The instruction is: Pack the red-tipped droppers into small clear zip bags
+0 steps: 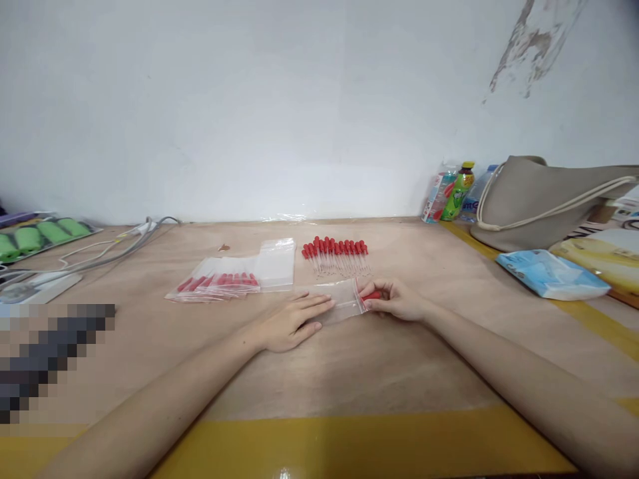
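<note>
A head-worn view looks down on a brown paper-covered counter (349,379) with a yellow strip along its near edge, against a plain white wall. 2 bare forearms reach in from the bottom corners of the frame and meet just right of centre.

The left hand (292,324) lies flat, palm down, fingers straight and together, pressing on the left part of a small clear zip bag (342,298) that lies on the counter at the centre of the frame. Its grip is open, holding nothing. The right hand (397,299) is at the bag's right end, its grip closed in a pinch on red-handled pins (372,295) at the bag's mouth; only a bit of red shows between the fingers.

Just above the hands, a row of loose red-handled pins (335,255) lies side by side, red ends pointing away. To the left of that row sits a stack of empty clear bags (276,264), and left again a fan of filled bags (214,283) with red showing inside.

At the upper right of the frame: a beige bag (539,199), bottles (459,189) by the wall, and a blue tissue pack (549,274). At the far left: green rolls (34,236), grey cables (110,249), and a pixelated patch
</note>
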A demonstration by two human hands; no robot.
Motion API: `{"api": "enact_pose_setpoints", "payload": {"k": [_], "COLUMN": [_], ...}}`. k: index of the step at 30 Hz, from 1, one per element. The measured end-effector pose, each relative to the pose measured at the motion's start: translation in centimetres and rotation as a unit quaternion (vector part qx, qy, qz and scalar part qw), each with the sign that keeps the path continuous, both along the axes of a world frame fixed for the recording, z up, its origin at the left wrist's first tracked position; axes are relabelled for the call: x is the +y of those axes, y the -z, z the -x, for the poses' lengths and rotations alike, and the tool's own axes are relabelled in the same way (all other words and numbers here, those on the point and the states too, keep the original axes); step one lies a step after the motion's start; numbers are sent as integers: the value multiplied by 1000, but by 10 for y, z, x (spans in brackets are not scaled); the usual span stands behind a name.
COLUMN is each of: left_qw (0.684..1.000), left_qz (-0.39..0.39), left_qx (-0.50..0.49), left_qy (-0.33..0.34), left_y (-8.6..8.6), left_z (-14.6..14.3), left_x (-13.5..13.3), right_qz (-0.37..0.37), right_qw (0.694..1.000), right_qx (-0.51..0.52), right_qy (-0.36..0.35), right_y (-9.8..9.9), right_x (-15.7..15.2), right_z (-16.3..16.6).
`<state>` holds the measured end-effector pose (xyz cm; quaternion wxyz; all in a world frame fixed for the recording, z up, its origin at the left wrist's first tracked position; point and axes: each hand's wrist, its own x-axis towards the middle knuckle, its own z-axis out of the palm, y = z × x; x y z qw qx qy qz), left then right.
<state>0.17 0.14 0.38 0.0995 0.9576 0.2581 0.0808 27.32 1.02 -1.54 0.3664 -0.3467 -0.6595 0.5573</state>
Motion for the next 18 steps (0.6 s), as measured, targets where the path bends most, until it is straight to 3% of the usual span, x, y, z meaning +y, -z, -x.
{"api": "enact_pose_setpoints", "payload": {"k": [11, 18], "left_qw": [993, 993], "left_qz": [65, 47], "left_qx": [-95, -108], "left_qy": [-23, -3], "left_y": [4, 8], "left_z": [2, -1], "left_x": [5, 5], "right_qz": [3, 83], "right_qw": [997, 991], "right_qx": [-77, -22], "right_qy": [-16, 98], "right_y": [1, 2], "right_x": [9, 2], "right_z": [-3, 5]}}
